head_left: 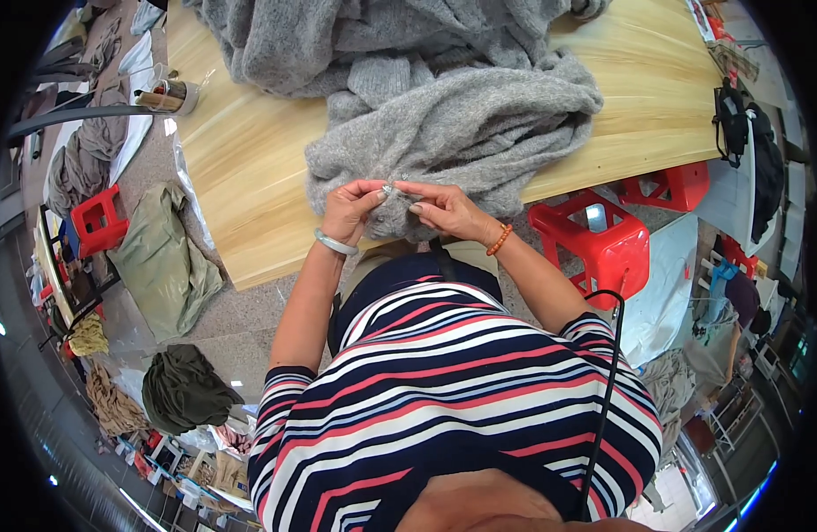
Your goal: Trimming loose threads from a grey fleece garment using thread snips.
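The left hand [348,213] pinches fuzzy, rumpled grey knitwear [453,124] at the wood-grain table's [240,186] near edge; the right hand's [453,215] thumb and forefinger curl there, slightly parted, their grip unclear. The pale speck [388,189] between fingertips is too small to identify. A translucent cup [191,97] at left holds stick-like items [156,101].

Grey knitwear [461,115] on a worktable [235,182] and cloth piles [187,388] suggest a garment workshop.

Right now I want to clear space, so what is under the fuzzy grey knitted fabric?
The fuzzy grey knitted fabric lies on the pale wood-grain table, visible either side. Anything between them is covered, so I can't tell.
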Demonstrator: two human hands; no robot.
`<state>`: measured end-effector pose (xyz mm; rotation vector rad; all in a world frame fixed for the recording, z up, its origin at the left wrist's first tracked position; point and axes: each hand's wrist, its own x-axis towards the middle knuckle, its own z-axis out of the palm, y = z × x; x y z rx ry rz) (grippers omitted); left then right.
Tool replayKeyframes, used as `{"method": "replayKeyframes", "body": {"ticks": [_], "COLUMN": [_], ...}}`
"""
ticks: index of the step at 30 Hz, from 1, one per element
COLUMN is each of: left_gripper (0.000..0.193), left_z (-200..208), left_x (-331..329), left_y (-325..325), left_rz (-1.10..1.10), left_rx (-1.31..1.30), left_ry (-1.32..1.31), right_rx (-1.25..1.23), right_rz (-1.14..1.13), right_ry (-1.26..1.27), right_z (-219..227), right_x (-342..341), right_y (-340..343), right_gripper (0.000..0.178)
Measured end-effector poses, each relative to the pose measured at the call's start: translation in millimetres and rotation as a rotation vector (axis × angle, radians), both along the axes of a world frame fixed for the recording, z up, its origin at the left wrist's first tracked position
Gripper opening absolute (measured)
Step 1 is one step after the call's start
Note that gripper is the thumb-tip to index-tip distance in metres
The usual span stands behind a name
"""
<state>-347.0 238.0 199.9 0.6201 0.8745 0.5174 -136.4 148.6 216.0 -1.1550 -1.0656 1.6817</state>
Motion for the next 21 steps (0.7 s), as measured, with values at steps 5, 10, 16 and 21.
{"method": "replayKeyframes", "body": {"ticks": [5, 10, 16, 21], "left_gripper": [0.022, 0.029, 0.039, 0.040], "left_z": [6.5, 17.0, 15.0, 15.7], "left_x": [2.7, 9.2, 5.6, 5.4], "left_y": [8.3, 14.4, 22.5, 26.3], "left_rz": [-0.059, -0.127, -0.137, -0.111], "left_rx": [0.033, 0.229, 0.214, 0.179], "left_ry": [-0.011, 0.090, 0.027, -0.016], "right_rx": [-0.522, -0.500, -0.462, -0.228], "right_rz": [0.020, 0.026, 0.051, 0.079], "right_ry": [0.619, 0.629, 0.517, 0.232], "right_z": [5.8, 3.4, 10.6, 20.7], "right_x": [14.4, 20.3, 21.8, 16.1], "right_y": [1.2, 2.9, 9.5, 16.7], "right_gripper": [0.048, 0.049, 0.048, 0.046]}}
